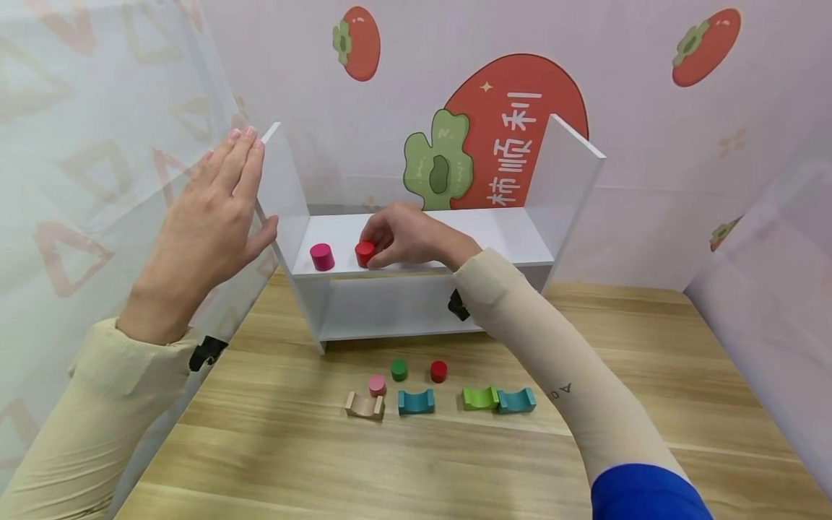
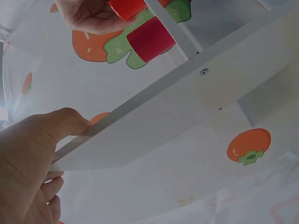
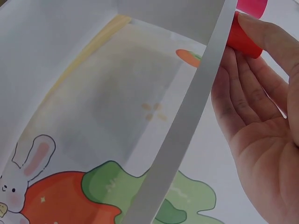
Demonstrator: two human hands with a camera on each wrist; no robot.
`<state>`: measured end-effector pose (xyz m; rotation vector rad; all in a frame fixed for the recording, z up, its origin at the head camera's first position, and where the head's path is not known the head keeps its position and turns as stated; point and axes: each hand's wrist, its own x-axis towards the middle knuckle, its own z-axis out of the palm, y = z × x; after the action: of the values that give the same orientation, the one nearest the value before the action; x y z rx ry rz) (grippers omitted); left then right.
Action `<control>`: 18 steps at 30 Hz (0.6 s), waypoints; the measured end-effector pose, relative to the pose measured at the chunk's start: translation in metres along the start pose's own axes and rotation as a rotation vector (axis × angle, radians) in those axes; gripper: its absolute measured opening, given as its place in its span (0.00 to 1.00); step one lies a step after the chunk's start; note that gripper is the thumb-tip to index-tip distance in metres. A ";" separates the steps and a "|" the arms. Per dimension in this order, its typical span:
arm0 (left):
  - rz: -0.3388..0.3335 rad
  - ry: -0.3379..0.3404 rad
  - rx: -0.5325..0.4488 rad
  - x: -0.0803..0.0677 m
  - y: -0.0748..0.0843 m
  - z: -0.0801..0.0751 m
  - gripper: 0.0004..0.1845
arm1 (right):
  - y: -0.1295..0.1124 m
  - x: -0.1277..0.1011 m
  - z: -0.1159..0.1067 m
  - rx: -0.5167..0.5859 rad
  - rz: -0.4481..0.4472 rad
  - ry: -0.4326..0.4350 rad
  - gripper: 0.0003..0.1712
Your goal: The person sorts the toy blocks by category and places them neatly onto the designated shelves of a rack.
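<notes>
My right hand point(image 1: 412, 235) pinches a red cylinder point(image 1: 365, 253) on the upper board of a white shelf point(image 1: 481, 219); in the right wrist view, thumb and fingers lie around this red block point(image 3: 245, 39). A magenta cylinder point(image 1: 322, 257) stands to its left on the same board. With its thumb at the inner side and its fingers along the outer side, my left hand point(image 1: 211, 213) holds the shelf's left side panel point(image 1: 283, 180). The left wrist view shows the thumb over the panel's edge point(image 2: 112, 119).
On the wooden table point(image 1: 416, 469) before the shelf lie a green cylinder point(image 1: 399, 370), another red cylinder point(image 1: 438, 371) and a pink one point(image 1: 376, 385). Several curved blocks sit nearer: tan point(image 1: 365, 406), blue point(image 1: 416, 402), light green point(image 1: 479, 399) and blue point(image 1: 516, 401).
</notes>
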<state>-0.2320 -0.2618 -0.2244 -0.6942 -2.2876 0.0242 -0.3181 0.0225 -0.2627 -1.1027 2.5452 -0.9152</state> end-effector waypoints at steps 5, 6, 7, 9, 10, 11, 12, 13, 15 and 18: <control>0.000 -0.004 0.002 0.000 0.001 0.000 0.49 | -0.002 -0.003 -0.006 -0.039 0.012 -0.006 0.20; 0.001 -0.005 0.005 -0.001 0.001 0.000 0.50 | -0.004 -0.004 -0.008 -0.051 0.015 -0.002 0.21; 0.001 -0.007 0.007 -0.001 0.001 0.000 0.50 | -0.005 -0.006 -0.010 -0.061 0.014 0.002 0.22; 0.001 -0.010 0.016 -0.002 0.001 0.000 0.50 | -0.009 -0.011 -0.015 -0.082 0.007 0.015 0.23; 0.001 -0.011 0.022 -0.002 0.001 0.000 0.51 | -0.011 -0.013 -0.017 -0.091 0.000 0.017 0.24; -0.001 -0.013 0.024 -0.002 0.001 -0.001 0.51 | -0.013 -0.015 -0.019 -0.097 -0.006 0.019 0.24; -0.002 -0.014 0.028 -0.002 0.001 -0.001 0.51 | -0.015 -0.018 -0.021 -0.100 -0.012 0.019 0.25; -0.003 -0.016 0.030 -0.001 0.001 -0.002 0.51 | -0.016 -0.021 -0.023 -0.102 -0.017 0.016 0.24; -0.002 -0.023 0.036 0.000 0.001 -0.003 0.51 | -0.019 -0.026 -0.025 -0.107 -0.030 0.007 0.24; -0.002 -0.035 0.041 0.003 0.001 -0.004 0.51 | -0.022 -0.034 -0.027 -0.115 -0.052 -0.001 0.23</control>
<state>-0.2310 -0.2600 -0.2197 -0.6755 -2.3147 0.0833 -0.2928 0.0479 -0.2292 -1.2064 2.6086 -0.7877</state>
